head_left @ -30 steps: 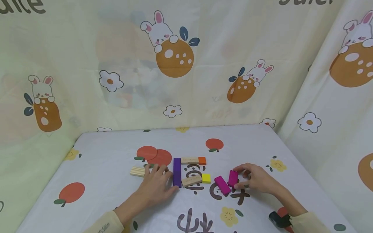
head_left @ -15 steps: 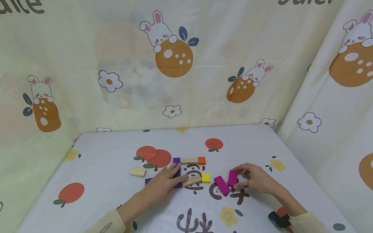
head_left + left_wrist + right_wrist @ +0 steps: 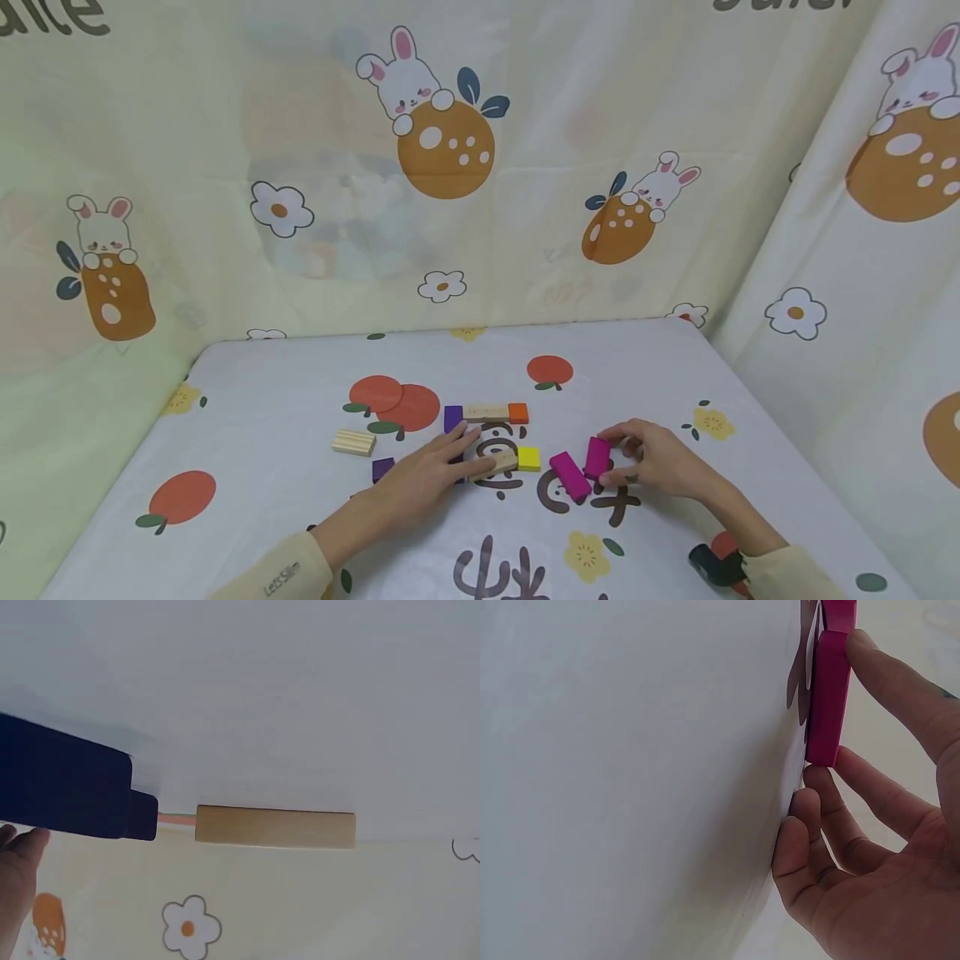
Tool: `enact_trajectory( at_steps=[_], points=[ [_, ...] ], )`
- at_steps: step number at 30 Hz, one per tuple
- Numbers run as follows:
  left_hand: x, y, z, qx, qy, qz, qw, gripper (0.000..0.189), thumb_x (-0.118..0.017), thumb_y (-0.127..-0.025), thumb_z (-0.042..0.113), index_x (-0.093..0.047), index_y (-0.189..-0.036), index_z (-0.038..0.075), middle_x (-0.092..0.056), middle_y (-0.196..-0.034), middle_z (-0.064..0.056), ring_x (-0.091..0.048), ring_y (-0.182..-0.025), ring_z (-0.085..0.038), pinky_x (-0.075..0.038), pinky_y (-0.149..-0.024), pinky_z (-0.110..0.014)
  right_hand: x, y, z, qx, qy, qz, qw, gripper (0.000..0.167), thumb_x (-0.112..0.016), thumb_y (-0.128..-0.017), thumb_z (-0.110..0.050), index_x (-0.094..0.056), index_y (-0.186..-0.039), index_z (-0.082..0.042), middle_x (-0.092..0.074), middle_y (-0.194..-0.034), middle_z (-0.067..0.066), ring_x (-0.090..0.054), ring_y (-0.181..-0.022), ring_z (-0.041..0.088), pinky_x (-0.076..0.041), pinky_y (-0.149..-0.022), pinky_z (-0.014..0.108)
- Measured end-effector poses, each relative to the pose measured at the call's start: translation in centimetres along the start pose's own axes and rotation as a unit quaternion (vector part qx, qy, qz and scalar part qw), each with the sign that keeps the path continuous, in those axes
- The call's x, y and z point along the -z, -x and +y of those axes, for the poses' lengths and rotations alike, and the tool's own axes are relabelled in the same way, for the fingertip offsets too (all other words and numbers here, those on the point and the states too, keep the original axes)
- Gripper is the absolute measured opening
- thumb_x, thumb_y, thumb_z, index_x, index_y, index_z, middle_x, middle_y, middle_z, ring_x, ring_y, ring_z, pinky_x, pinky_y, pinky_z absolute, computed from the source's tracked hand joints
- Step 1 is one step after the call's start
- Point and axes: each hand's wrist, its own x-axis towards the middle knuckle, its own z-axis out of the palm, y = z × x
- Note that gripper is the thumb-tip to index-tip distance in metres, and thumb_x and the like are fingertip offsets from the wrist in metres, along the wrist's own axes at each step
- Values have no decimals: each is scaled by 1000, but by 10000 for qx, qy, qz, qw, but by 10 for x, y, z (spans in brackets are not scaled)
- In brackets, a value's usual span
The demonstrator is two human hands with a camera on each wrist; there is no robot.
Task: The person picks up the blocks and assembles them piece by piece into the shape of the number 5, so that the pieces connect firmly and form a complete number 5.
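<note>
My left hand (image 3: pixel 423 479) lies over a long purple block (image 3: pixel 453 417), hiding most of it. Its fingers are extended, and the thumb reaches a slanted wooden block (image 3: pixel 504 463). Whether it presses the blocks cannot be seen. Another purple block (image 3: pixel 382 469) peeks out behind this hand; in the left wrist view a dark purple block (image 3: pixel 64 780) looms large. With thumb and fingertips at its two ends, my right hand (image 3: pixel 656 458) pinches an upright-lying magenta block (image 3: pixel 597 457). A second magenta block (image 3: pixel 570 476) lies tilted just left of it, their edges close or touching.
A wooden block (image 3: pixel 486 413) and an orange block (image 3: pixel 518 413) extend right from the purple one's far end. Beside the slanted wooden block sits a yellow block (image 3: pixel 528 459). A ridged wooden block (image 3: pixel 354 442) lies apart at left. Curtains (image 3: pixel 480 250) border the table.
My left hand has slid right from beside the long purple block to over it, uncovering the ridged wooden block and part of the other purple block. My right hand keeps its place.
</note>
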Motion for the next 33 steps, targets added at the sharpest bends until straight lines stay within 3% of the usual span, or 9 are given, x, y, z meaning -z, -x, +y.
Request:
enact_trajectory(
  at_steps=[6, 16, 24, 33],
  points=[
    [-1, -1, 0, 35, 56, -136, 9999, 57, -54, -108, 5, -53, -157, 33, -38, -173, -8, -29, -163, -37, -48, -117, -56, 0, 0, 0, -8, 12, 5, 10000, 69, -96, -76, -35, -70, -133, -7, -69, -114, 5, -57, -101, 20, -52, -75, 25],
    [-2, -1, 2, 73, 10, -239, 9997, 58, -52, -108, 5, -50, -158, 33, -35, -174, -3, -26, -164, -41, -43, -122, -54, 0, 1, 0, -23, -29, -4, 10000, 68, -97, -75, -34, -71, -132, -8, -68, -111, 4, -56, -100, 20, -50, -74, 25],
    [-3, -1, 1, -18, -24, -114, 9999, 64, -55, -104, -2, -52, -158, 31, -38, -173, -3, -28, -161, -47, -45, -121, -55, -1, 1, 1, -37, -45, -17, 10000, 69, -96, -76, -34, -70, -134, -9, -68, -114, 4, -56, -100, 20, -50, -73, 23],
    [-5, 1, 0, -67, -190, 14, 9998, 62, -55, -104, 1, -51, -158, 32, -41, -171, -5, -31, -160, -45, -41, -125, -53, -1, 1, -1, 73, 16, 56, 10000, 67, -96, -76, -34, -71, -132, -7, -68, -112, 4, -56, -98, 19, -49, -71, 23]
  ],
)
